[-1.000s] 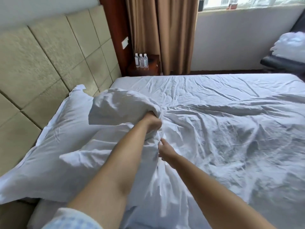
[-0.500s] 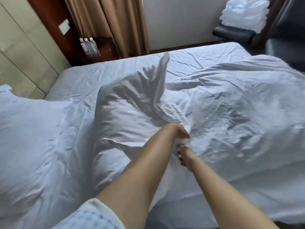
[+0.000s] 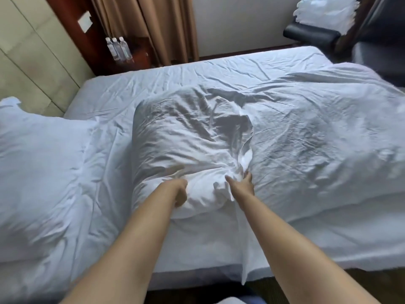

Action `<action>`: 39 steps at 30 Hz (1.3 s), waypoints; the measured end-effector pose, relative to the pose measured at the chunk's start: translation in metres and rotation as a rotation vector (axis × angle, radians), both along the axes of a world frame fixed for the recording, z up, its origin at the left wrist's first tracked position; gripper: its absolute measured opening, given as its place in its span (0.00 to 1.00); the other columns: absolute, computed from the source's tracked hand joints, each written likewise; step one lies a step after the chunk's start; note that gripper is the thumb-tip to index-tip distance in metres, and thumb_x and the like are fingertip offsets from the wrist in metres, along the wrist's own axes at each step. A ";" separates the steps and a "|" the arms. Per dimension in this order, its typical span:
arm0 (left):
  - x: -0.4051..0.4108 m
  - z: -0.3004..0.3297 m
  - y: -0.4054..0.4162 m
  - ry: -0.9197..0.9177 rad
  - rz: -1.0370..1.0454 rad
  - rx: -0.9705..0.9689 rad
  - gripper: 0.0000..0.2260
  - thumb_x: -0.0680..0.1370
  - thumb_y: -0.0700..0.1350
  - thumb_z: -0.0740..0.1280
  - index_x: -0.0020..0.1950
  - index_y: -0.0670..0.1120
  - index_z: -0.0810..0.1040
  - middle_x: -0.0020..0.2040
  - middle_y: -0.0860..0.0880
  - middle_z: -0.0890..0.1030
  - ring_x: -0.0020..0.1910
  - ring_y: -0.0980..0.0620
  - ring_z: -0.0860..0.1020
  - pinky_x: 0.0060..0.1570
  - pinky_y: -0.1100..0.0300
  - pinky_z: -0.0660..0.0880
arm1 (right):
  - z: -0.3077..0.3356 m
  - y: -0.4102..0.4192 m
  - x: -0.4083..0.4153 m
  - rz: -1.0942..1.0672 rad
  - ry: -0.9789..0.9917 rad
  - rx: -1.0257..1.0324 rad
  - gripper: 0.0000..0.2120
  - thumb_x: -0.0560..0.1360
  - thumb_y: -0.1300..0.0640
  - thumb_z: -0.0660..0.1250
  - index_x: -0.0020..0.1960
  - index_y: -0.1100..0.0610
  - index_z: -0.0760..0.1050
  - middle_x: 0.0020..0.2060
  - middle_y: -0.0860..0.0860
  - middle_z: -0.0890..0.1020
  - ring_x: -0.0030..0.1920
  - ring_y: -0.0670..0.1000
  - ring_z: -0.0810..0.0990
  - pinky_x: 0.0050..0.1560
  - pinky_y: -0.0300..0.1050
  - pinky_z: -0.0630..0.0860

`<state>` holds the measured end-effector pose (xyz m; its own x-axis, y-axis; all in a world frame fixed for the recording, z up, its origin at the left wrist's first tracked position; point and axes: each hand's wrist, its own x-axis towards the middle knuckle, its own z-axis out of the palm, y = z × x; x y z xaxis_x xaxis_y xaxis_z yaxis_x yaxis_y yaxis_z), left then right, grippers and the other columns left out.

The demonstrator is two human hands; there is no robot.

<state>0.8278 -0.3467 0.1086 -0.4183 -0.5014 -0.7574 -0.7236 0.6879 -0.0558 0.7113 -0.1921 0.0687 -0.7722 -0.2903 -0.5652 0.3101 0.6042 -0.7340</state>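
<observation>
The pillow (image 3: 188, 145), held up off the bed (image 3: 219, 75) a second ago beside the other pillow (image 3: 39, 150), now lies flat, nearer the middle of the bed. Its loose flap (image 3: 243, 137), upright half a second ago, has dropped over the pillow's right end. The left hand (image 3: 178, 191) and right hand (image 3: 242, 186), nearly touching before, now grip the pillow's near edge apart from each other.

Three clear plastic water bottles (image 3: 119, 49) stand far beyond the fingers (image 3: 248, 176), leftward, a brown fabric curtain (image 3: 149, 25) hanging beside them.
</observation>
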 end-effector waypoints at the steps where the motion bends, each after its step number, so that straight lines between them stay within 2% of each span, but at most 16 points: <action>1: 0.013 -0.007 0.004 0.007 -0.040 0.004 0.39 0.63 0.41 0.75 0.71 0.46 0.63 0.71 0.43 0.67 0.68 0.43 0.69 0.63 0.48 0.72 | 0.000 0.002 0.010 0.060 0.055 0.086 0.41 0.72 0.48 0.68 0.76 0.55 0.51 0.72 0.60 0.63 0.71 0.60 0.64 0.69 0.54 0.64; 3: 0.039 -0.018 0.015 0.057 -0.130 -0.039 0.52 0.60 0.46 0.78 0.76 0.53 0.51 0.77 0.45 0.52 0.76 0.44 0.54 0.70 0.45 0.63 | 0.004 0.004 0.032 0.144 0.201 0.260 0.40 0.73 0.49 0.67 0.77 0.52 0.48 0.73 0.60 0.60 0.71 0.61 0.63 0.69 0.54 0.64; 5: 0.059 -0.027 0.024 0.075 -0.176 -0.100 0.56 0.63 0.48 0.79 0.78 0.56 0.41 0.78 0.47 0.42 0.77 0.46 0.43 0.70 0.40 0.57 | 0.007 0.007 0.051 0.181 0.434 0.353 0.38 0.74 0.46 0.66 0.77 0.51 0.50 0.74 0.58 0.56 0.72 0.60 0.60 0.70 0.53 0.60; 7: 0.073 -0.031 0.031 0.097 -0.226 -0.180 0.55 0.66 0.47 0.77 0.77 0.57 0.39 0.78 0.47 0.38 0.77 0.45 0.39 0.69 0.36 0.54 | 0.006 0.011 0.062 0.274 0.633 0.381 0.34 0.75 0.47 0.63 0.76 0.51 0.54 0.75 0.56 0.55 0.74 0.58 0.57 0.71 0.52 0.58; 9: 0.083 -0.038 0.037 0.150 -0.239 -0.248 0.50 0.70 0.44 0.73 0.77 0.58 0.39 0.78 0.47 0.37 0.77 0.45 0.39 0.69 0.35 0.53 | 0.000 0.017 0.067 0.475 0.662 0.446 0.31 0.74 0.49 0.63 0.74 0.51 0.58 0.73 0.54 0.59 0.73 0.56 0.57 0.71 0.52 0.59; 11: 0.089 -0.046 0.039 0.213 -0.230 -0.318 0.44 0.74 0.41 0.67 0.77 0.59 0.39 0.78 0.47 0.39 0.77 0.45 0.40 0.69 0.36 0.53 | -0.006 0.025 0.070 0.604 0.573 0.484 0.33 0.73 0.51 0.65 0.74 0.50 0.57 0.73 0.54 0.58 0.73 0.56 0.58 0.71 0.53 0.58; 14: 0.090 -0.052 0.041 0.327 -0.190 -0.365 0.38 0.76 0.43 0.65 0.77 0.58 0.44 0.79 0.47 0.43 0.77 0.44 0.43 0.69 0.37 0.55 | -0.013 0.035 0.070 0.594 0.487 0.508 0.37 0.73 0.52 0.65 0.76 0.48 0.50 0.75 0.55 0.53 0.74 0.58 0.56 0.72 0.55 0.56; 18: 0.083 -0.059 0.044 0.416 -0.134 -0.376 0.30 0.80 0.47 0.61 0.77 0.57 0.50 0.79 0.48 0.49 0.77 0.44 0.47 0.70 0.38 0.55 | -0.021 0.036 0.052 0.277 0.174 0.369 0.39 0.74 0.46 0.65 0.77 0.47 0.46 0.74 0.58 0.53 0.71 0.62 0.61 0.69 0.55 0.61; 22: 0.081 -0.073 0.049 0.396 -0.106 -0.393 0.29 0.79 0.43 0.60 0.77 0.56 0.54 0.79 0.48 0.52 0.77 0.45 0.51 0.71 0.40 0.54 | -0.029 0.023 0.030 -0.019 -0.094 0.182 0.29 0.78 0.47 0.56 0.77 0.46 0.50 0.76 0.56 0.52 0.71 0.62 0.61 0.70 0.56 0.61; 24: 0.080 -0.076 0.053 0.421 -0.102 -0.424 0.32 0.74 0.39 0.68 0.75 0.53 0.63 0.76 0.44 0.61 0.74 0.41 0.60 0.67 0.38 0.62 | -0.035 0.021 0.017 -0.151 -0.173 0.156 0.29 0.79 0.43 0.55 0.77 0.46 0.52 0.76 0.55 0.52 0.72 0.61 0.60 0.70 0.57 0.58; 27: 0.079 -0.085 0.052 0.435 -0.165 -0.546 0.37 0.53 0.30 0.78 0.61 0.46 0.80 0.61 0.41 0.79 0.57 0.38 0.79 0.46 0.39 0.78 | -0.048 0.022 -0.002 -0.228 -0.242 0.214 0.39 0.73 0.37 0.63 0.77 0.47 0.49 0.75 0.56 0.53 0.73 0.61 0.58 0.70 0.60 0.60; 30: 0.081 -0.095 0.056 0.538 -0.156 -0.623 0.28 0.59 0.28 0.72 0.59 0.41 0.80 0.57 0.39 0.81 0.51 0.38 0.81 0.41 0.44 0.79 | -0.063 0.023 -0.010 -0.156 -0.261 0.243 0.47 0.69 0.41 0.70 0.78 0.50 0.46 0.74 0.58 0.59 0.71 0.62 0.63 0.69 0.55 0.63; 32: 0.081 -0.100 0.058 0.545 -0.128 -0.650 0.27 0.60 0.27 0.71 0.58 0.40 0.80 0.54 0.39 0.81 0.47 0.38 0.81 0.38 0.50 0.79 | -0.070 0.022 -0.009 -0.066 -0.255 0.198 0.43 0.70 0.45 0.71 0.76 0.56 0.53 0.70 0.58 0.68 0.67 0.60 0.69 0.63 0.49 0.67; 35: 0.085 -0.094 0.066 0.462 -0.040 -0.621 0.29 0.52 0.26 0.75 0.52 0.39 0.81 0.42 0.40 0.80 0.36 0.40 0.79 0.28 0.55 0.76 | -0.058 0.022 -0.007 0.033 -0.188 0.157 0.29 0.69 0.48 0.71 0.66 0.57 0.69 0.59 0.56 0.78 0.59 0.58 0.77 0.52 0.43 0.71; 37: 0.084 -0.071 0.070 0.463 0.035 -0.548 0.22 0.61 0.26 0.70 0.53 0.40 0.78 0.43 0.40 0.78 0.41 0.39 0.80 0.33 0.52 0.77 | -0.037 0.023 -0.010 0.228 -0.007 0.240 0.26 0.72 0.47 0.68 0.66 0.56 0.71 0.60 0.57 0.78 0.61 0.59 0.76 0.55 0.46 0.71; 39: 0.088 -0.056 0.071 0.409 0.054 -0.536 0.17 0.73 0.30 0.61 0.59 0.42 0.75 0.53 0.42 0.78 0.55 0.40 0.77 0.46 0.50 0.75 | -0.013 0.026 -0.011 0.377 0.244 0.341 0.22 0.76 0.47 0.62 0.65 0.58 0.71 0.61 0.59 0.77 0.62 0.61 0.75 0.60 0.49 0.70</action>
<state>0.9158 -0.2758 0.0530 -0.5819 -0.7921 -0.1845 -0.7918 0.6035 -0.0937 0.7003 -0.1657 0.0552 -0.7702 -0.4039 -0.4936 -0.1274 0.8558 -0.5014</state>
